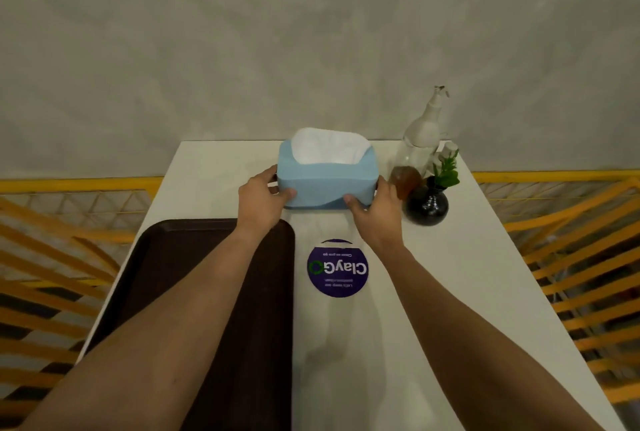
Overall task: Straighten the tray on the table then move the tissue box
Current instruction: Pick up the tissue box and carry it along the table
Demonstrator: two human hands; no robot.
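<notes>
both hands grip the blue tissue box (327, 184) at frame centre: left hand (262, 197), right hand (376, 209); brown tray (207, 292) lower left on white worktop (450, 292).

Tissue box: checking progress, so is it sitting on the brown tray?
No, the tissue box sits on the white table beyond the tray, held between both hands.

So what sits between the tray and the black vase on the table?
Head view: the round purple sticker and the right forearm lie between tray and black vase.

tray (214, 292): dark brown, flat, straight along bench's left edge | tissue box (327, 184): light blue, white tissue on top, upright, far end of bench
</notes>
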